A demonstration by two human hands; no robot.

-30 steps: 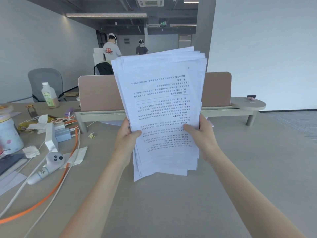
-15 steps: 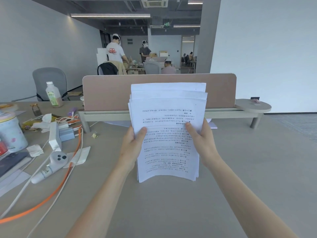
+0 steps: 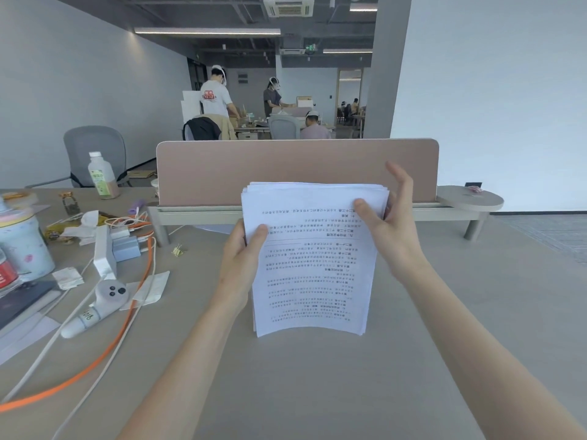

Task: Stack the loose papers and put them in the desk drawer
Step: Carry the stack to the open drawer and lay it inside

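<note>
Upright on the desk (image 3: 317, 392), paper stack (image 3: 313, 274): left hand (image 3: 243, 258) pinches its edge, right hand (image 3: 392, 223) half-spread, thumb touching

- The paper stack (image 3: 313, 265) now stands lower, bottom edge on the desk (image 3: 317, 392), top edges evened.
- The right hand (image 3: 392, 230) has moved to the top corner, fingers (image 3: 398, 179) opened.

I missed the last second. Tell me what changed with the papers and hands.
The paper stack dropped from raised and fanned to standing squared on the desk. The right hand opened and slid up to its top corner. The left hand kept its grip.
</note>
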